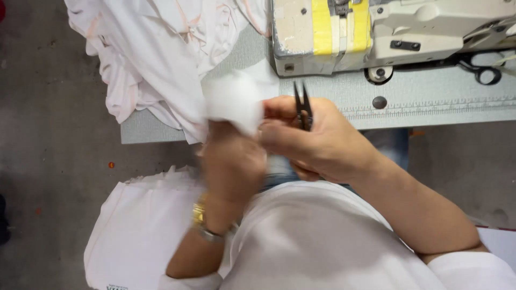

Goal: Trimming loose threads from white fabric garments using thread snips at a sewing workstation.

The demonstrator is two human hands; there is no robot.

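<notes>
White cloth (pixel 236 102) pinched in left hand (pixel 232 164), blurred. Right hand (pixel 317 142) grips black snips (pixel 303 107), blades pointing 12 o'clock. Hands touching. Sewing machine (pixel 398 32) at 1 o'clock.

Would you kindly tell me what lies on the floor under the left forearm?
A stack of white cloth lies there; the left hand and forearm cover its right edge.

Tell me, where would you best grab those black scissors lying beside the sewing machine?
Probably by the looped handles of the black scissors, coming from above: they lie flat on the grey table, loops toward the person, blades partly tucked under the sewing machine.
</notes>
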